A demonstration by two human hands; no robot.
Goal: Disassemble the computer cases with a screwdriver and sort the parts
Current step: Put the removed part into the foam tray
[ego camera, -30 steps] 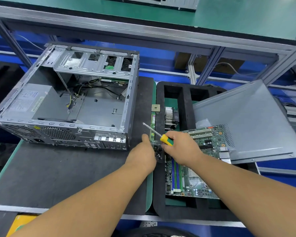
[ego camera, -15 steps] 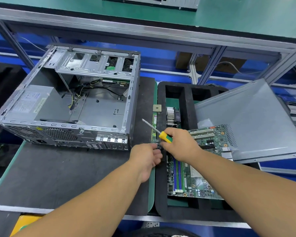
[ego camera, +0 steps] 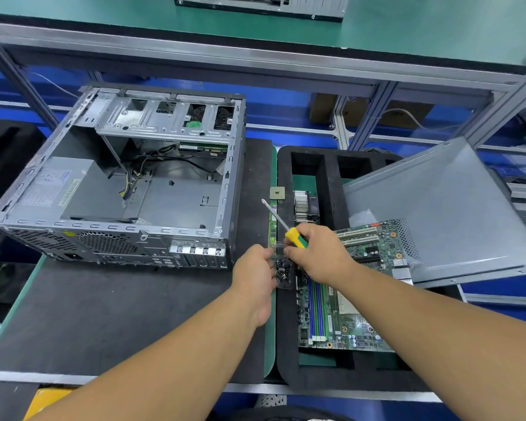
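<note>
My right hand (ego camera: 318,253) grips the screwdriver (ego camera: 283,223), its shaft pointing up-left toward the case (ego camera: 119,177), while my left hand (ego camera: 254,268) has now closed in, pinching the small clear screw box (ego camera: 283,268).

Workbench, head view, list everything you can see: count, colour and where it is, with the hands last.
case: one, grey metal, open, on its side on the dark mat, left
mat: one, dark grey, under the case
tray: one, black foam, compartments, right of the mat
side panel: one, grey, tilted over the tray's right part
motherboard: one, green, lying in the tray
heatsink: one, silver fins, in the tray behind the hands
CPU chip: one, tan, at the tray's left edge
screw box: one, clear, dark screws inside, between the hands
screwdriver: one, yellow and green handle, in the right hand
second case: one, grey, on the upper shelf
left hand: touches the screw box
right hand: grips the screwdriver
</note>
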